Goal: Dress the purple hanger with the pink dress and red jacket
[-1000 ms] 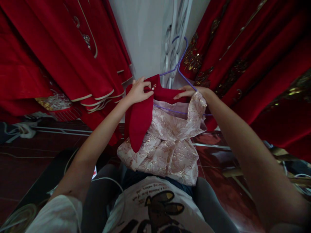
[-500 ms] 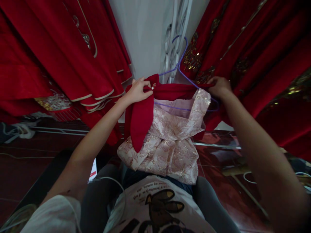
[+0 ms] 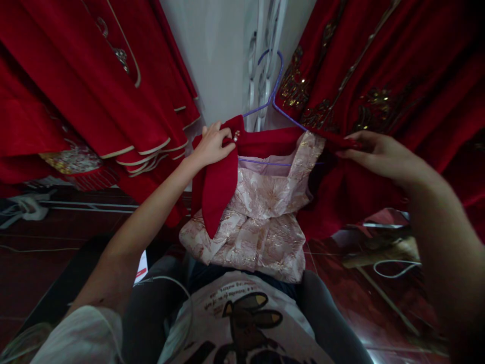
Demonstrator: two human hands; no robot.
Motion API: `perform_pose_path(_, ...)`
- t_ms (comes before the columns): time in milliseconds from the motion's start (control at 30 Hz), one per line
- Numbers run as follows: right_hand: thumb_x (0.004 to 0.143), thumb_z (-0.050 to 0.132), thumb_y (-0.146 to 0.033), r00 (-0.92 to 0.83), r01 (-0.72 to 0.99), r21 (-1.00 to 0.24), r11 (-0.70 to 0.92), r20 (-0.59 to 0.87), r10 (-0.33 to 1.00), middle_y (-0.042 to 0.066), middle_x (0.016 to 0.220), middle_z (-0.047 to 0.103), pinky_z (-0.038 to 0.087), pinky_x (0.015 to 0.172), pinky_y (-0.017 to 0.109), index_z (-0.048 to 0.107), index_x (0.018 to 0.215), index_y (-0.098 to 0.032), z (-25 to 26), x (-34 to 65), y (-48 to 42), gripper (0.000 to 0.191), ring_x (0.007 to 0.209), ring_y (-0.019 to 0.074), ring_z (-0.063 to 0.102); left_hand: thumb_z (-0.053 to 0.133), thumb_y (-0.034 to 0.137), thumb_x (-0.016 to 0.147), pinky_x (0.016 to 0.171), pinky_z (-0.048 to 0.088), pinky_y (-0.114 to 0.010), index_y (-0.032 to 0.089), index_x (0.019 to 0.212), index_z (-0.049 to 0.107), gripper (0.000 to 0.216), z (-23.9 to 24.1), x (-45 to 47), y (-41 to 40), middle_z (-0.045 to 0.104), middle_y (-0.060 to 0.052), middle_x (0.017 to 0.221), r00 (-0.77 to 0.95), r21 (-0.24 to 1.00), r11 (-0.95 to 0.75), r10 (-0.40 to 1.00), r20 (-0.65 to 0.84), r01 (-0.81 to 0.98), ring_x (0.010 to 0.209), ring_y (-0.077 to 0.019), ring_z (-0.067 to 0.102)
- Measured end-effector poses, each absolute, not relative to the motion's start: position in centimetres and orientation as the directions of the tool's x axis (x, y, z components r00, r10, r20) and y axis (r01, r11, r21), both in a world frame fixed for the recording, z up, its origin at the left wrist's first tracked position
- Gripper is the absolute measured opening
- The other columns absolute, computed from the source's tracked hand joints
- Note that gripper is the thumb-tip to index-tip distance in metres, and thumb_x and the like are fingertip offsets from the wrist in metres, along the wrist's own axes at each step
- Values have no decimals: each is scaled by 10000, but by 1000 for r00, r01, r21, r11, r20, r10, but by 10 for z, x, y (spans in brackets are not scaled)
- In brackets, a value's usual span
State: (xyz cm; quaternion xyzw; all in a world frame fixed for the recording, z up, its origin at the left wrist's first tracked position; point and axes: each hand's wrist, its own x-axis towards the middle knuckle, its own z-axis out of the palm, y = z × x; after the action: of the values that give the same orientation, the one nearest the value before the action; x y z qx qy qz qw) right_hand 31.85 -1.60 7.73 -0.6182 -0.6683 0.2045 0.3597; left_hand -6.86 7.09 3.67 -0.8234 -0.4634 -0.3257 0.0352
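Observation:
A pale pink brocade dress (image 3: 261,197) with gold threads hangs on a purple hanger (image 3: 273,98) in front of me, its skirt bunched over my lap. A red jacket (image 3: 222,189) with a pearly button at its collar covers the dress's left strap and the hanger's left arm. My left hand (image 3: 214,144) pinches this jacket near the collar. On the other side my right hand (image 3: 375,154) grips the jacket's edge between thumb and fingers, holding it out beyond the dress's bare right strap.
Red garments with pale piping (image 3: 132,101) hang at the left. More red garments with gold sequins (image 3: 379,106) hang at the right. A white scrolled metal frame (image 3: 261,76) stands behind the hanger. A white cable (image 3: 396,269) lies low at the right.
My right hand has moved to the right, away from the hanger's end, drawing the red jacket outward. My left hand keeps its hold near the collar. The view has shifted slightly.

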Motion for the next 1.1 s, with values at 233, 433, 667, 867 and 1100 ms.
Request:
perform_pose_path(233, 907, 449, -431, 34, 774, -537, 334, 563, 826, 13, 687, 507, 340, 644, 300, 454, 770, -236, 47, 255, 9, 238, 636, 159, 428, 482, 371, 926, 977, 348, -526, 251, 1061, 596, 214, 8, -60, 25, 518, -125, 1172, 205, 203, -480, 669, 715, 854, 1171, -345, 437)
perform_pose_path(433, 932, 415, -391, -280, 735, -481, 479, 428, 859, 14, 684, 510, 326, 611, 285, 375, 832, -252, 16, 180, -5, 175, 604, 181, 499, 434, 318, 940, 884, 417, -470, 207, 1034, 618, 235, -25, -25, -3, 547, -132, 1084, 554, 40, -662, 656, 513, 748, 1035, -303, 499)
perform_pose_path(667, 943, 413, -408, -273, 684, -552, 476, 411, 870, 19, 668, 552, 366, 571, 295, 341, 849, -256, 4, 159, -16, 192, 600, 192, 544, 507, 237, 903, 914, 466, -430, 192, 938, 607, 115, -43, -7, -11, 582, -121, 1094, 392, 278, -661, 676, 624, 696, 1053, -270, 548)
perform_pose_path(867, 842, 573, -354, -325, 509, -647, 568, 466, 823, 47, 866, 629, 543, 656, 319, 374, 939, -234, -10, 168, -17, 253, 733, 188, 650, 672, 158, 762, 725, 532, -249, 196, 853, 507, 191, -50, -1, 3, 648, -13, 874, 26, 811, -554, 829, 559, 187, 779, -127, 653)
perform_pose_path(1100, 876, 602, -349, -163, 278, -746, 605, 584, 795, 80, 1053, 626, 572, 892, 395, 391, 1169, -246, -33, 171, -10, 376, 1002, 207, 663, 665, 111, 764, 743, 536, -233, 173, 854, 599, 128, -47, 3, 10, 689, -22, 882, 65, 850, -523, 852, 520, 59, 781, -114, 668)
